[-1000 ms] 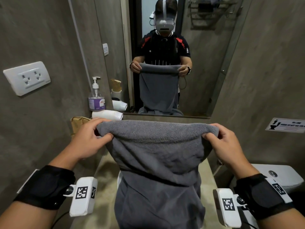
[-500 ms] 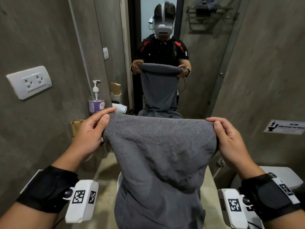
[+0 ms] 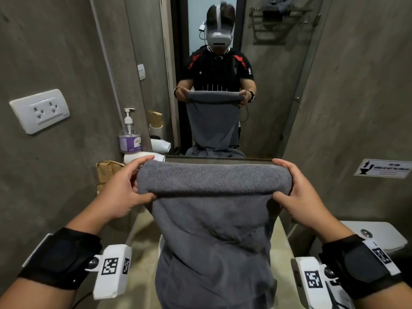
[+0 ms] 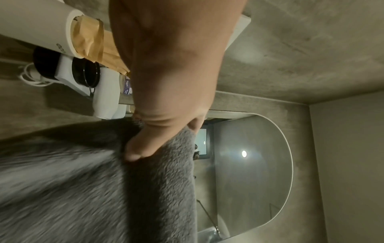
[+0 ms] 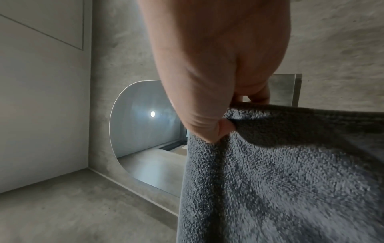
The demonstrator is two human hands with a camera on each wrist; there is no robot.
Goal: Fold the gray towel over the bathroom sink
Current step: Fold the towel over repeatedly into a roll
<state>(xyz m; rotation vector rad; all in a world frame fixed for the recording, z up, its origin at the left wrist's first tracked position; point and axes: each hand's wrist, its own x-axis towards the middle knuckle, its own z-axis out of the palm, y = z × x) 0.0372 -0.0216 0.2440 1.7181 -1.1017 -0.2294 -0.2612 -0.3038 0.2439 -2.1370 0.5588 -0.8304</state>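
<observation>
Left fingers [image 3: 142, 162] curl over the far side of the towel [image 3: 214, 219] fold, thumb under the near side: a pinch on the fold's left end. Right fingers [image 3: 282, 163] do the same on the right end, thumb tucked beneath (the wrist views show each thumb pressed into the pile). Left hand [image 3: 121, 192] and right hand [image 3: 298, 192] sit level, well apart, the fold stretched between them.

Towel is held up in the air in front of the mirror [image 3: 256, 63], above the tabletop [image 3: 142, 237]. The top is a thick rolled fold; the rest hangs straight down and bunches at the bottom, hiding the sink.

Edges and room: wall close on the left, with an outlet [image 3: 40, 110]; soap bottle [image 3: 129, 134] and a paper bag [image 3: 107, 172] just behind the left hand, near but not touching. Wall close on the right; toilet tank [image 3: 367, 235] below the right wrist. Open space only forward toward the mirror and down.

Versus half a second ago: the top edge was then a single draped layer, fingers flatter on it; now it has been doubled over into a fat roll, and both hands grip tighter.

Fold's long axis runs left to right; the hanging length runs vertical.
</observation>
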